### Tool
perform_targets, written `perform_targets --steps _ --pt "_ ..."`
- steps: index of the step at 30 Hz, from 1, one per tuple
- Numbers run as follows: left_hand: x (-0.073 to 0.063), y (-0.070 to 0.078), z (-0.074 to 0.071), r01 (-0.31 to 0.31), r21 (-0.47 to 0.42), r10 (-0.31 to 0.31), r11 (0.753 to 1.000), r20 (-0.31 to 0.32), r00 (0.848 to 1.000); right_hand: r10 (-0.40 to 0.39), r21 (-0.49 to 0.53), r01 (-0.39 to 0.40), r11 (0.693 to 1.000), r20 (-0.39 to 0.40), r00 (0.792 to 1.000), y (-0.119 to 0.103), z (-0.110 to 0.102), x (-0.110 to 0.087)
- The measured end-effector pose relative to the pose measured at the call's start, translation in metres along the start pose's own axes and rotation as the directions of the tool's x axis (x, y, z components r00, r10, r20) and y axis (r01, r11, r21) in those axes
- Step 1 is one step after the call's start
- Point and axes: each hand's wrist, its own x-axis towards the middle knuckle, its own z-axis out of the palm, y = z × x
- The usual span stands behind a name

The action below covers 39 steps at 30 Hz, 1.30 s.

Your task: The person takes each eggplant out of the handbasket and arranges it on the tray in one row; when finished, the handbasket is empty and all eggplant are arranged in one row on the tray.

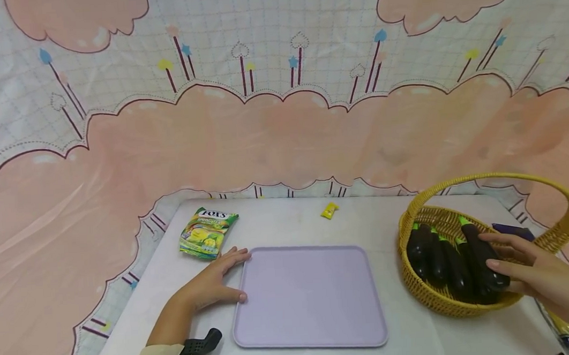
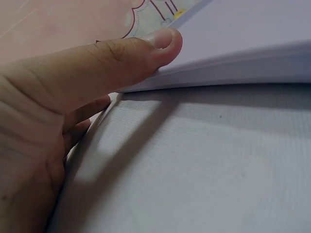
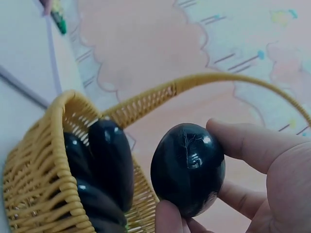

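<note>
My right hand (image 1: 540,271) grips a dark, glossy eggplant (image 1: 484,258) with thumb and fingers, over the right part of a yellow wicker basket (image 1: 423,293). In the right wrist view the rounded end of this eggplant (image 3: 187,170) faces the camera, held between thumb and fingertips. Several more eggplants (image 1: 436,258) with green stem ends lie in the basket. On the left, my left hand (image 1: 210,283) has its fingers spread at the left edge of a pale purple tray (image 1: 310,299). Its thumb (image 2: 146,51) rests on the tray's rim in the left wrist view.
A green and yellow Fox's bag (image 1: 207,232) lies behind my left hand. Beyond the tray is a small yellow packet (image 1: 329,210). The basket's tall handle (image 1: 506,175) arches over its back. A dark blue item (image 1: 513,231) and a gold package (image 1: 565,329) lie near the basket.
</note>
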Motion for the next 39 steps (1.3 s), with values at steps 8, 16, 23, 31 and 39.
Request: perform_targets --steps 8,16,23,31,39 --pt "0.001 0.003 -0.003 0.017 -0.008 -0.017 1.0 -0.007 1.0 -0.008 0.07 0.008 0.998 -0.006 1.0 0.001 0.014 -0.022" --pt "-0.004 0.001 0.0 0.022 -0.029 -0.022 0.999 -0.003 1.0 0.066 0.069 -0.072 0.995 0.08 0.995 -0.004 0.034 -0.035" --pt "-0.003 0.002 0.001 0.011 -0.03 -0.011 0.999 0.003 1.0 0.069 0.122 -0.086 0.989 0.138 0.988 -0.013 0.055 -0.045" --pt "0.001 0.003 0.0 0.03 -0.026 -0.029 0.999 0.011 1.0 -0.022 0.16 -0.008 0.987 0.181 0.983 -0.03 0.091 -0.048" --pt "0.002 0.003 0.0 0.025 -0.016 -0.025 1.0 0.002 1.0 -0.143 0.197 0.097 0.976 0.236 0.961 -0.06 0.137 -0.024"
